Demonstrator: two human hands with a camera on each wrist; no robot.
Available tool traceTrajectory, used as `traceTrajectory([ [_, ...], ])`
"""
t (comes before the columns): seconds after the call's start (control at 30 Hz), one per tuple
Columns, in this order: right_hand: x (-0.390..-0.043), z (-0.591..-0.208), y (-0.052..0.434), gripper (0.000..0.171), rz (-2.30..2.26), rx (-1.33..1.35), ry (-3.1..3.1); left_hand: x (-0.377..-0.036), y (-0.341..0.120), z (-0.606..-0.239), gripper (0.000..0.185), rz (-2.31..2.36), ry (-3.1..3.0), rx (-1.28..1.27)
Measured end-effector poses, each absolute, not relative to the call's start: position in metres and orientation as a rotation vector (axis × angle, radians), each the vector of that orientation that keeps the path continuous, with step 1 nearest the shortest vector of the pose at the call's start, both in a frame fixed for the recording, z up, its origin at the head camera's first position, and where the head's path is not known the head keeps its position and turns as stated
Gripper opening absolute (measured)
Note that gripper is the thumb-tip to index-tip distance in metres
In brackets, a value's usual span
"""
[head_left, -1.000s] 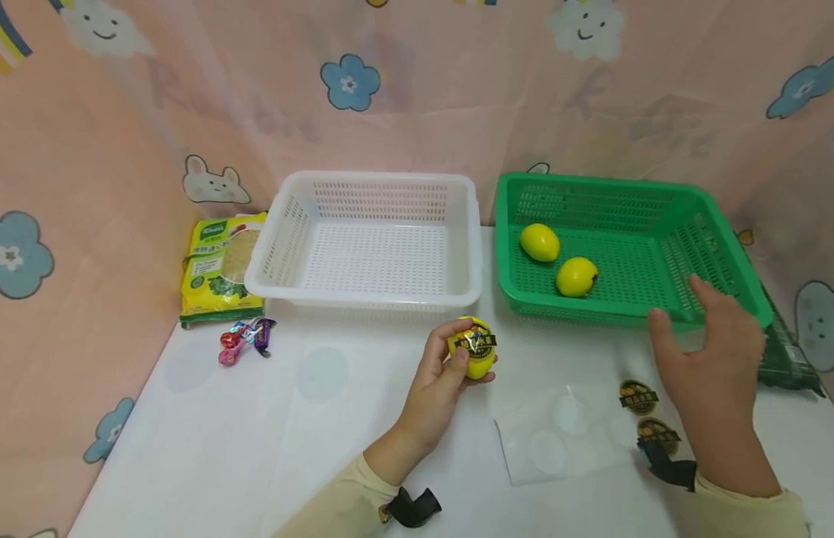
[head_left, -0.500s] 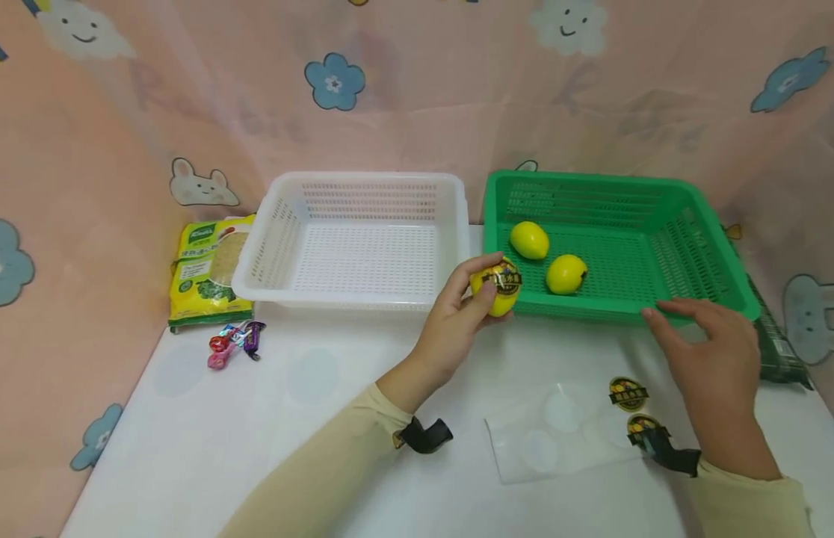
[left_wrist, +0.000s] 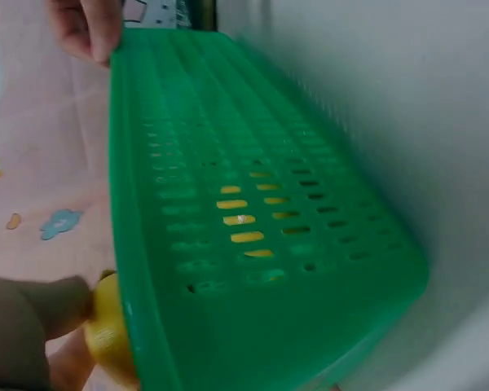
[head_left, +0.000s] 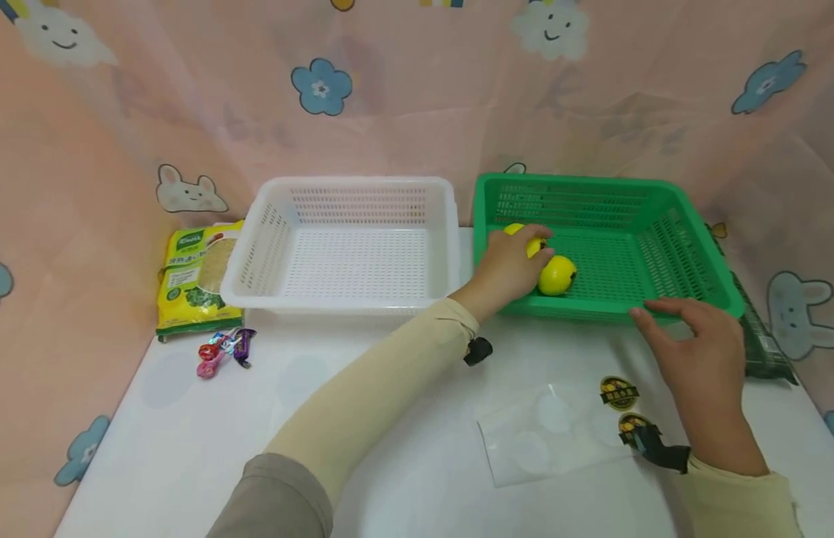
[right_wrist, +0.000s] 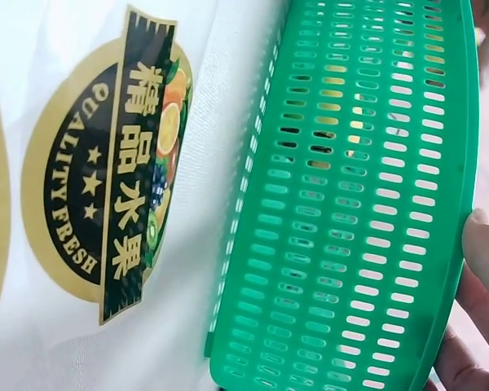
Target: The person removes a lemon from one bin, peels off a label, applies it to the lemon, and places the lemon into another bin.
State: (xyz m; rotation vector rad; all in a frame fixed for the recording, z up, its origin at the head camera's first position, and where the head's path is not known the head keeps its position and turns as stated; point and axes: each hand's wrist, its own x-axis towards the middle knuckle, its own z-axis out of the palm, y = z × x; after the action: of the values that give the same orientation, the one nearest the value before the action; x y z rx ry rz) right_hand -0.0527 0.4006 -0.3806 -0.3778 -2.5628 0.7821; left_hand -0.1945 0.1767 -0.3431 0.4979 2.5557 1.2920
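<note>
In the head view my left hand (head_left: 511, 265) reaches over the near left rim of the green basket (head_left: 686, 288), its fingers round a yellow lemon (left_wrist: 110, 334). Inside the basket a second lemon (head_left: 557, 276) lies just right of that hand, and another lemon (head_left: 513, 228) is partly hidden behind the fingers. My right hand (head_left: 702, 351) pinches the basket's near rim toward its right end; in the right wrist view the thumb (right_wrist: 482, 248) lies on the outside of that rim. The sticker seen earlier on the held lemon is out of sight.
Left of the green basket stands a white basket (head_left: 339, 302). A yellow food packet (head_left: 195, 288) and several wrapped candies (head_left: 222, 350) lie farther left. Before my right hand are a round sticker (head_left: 619, 392), another sticker (head_left: 634, 427) and a clear sheet (head_left: 524, 452). A dark green packet (head_left: 767, 347) lies at right.
My left hand has carried the stickered lemon from over the table, up and right, into the green basket. My right hand has come from above the basket's near edge to pinch its rim.
</note>
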Motion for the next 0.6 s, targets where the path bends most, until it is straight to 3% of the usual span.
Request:
traceTrajectory([
  [0.23, -0.055, -0.379, 0.396, 0.034, 0.795, -0.37, -2.556, -0.198, 0.183, -0.344, 0.046, 0.95, 2.62, 0.51],
  [0.6, -0.062, -0.375, 0.394, 0.04, 0.874, -0.476, -2.6, -0.172, 0.136, -0.359, 0.046, 1.694, 2.414, 0.762],
])
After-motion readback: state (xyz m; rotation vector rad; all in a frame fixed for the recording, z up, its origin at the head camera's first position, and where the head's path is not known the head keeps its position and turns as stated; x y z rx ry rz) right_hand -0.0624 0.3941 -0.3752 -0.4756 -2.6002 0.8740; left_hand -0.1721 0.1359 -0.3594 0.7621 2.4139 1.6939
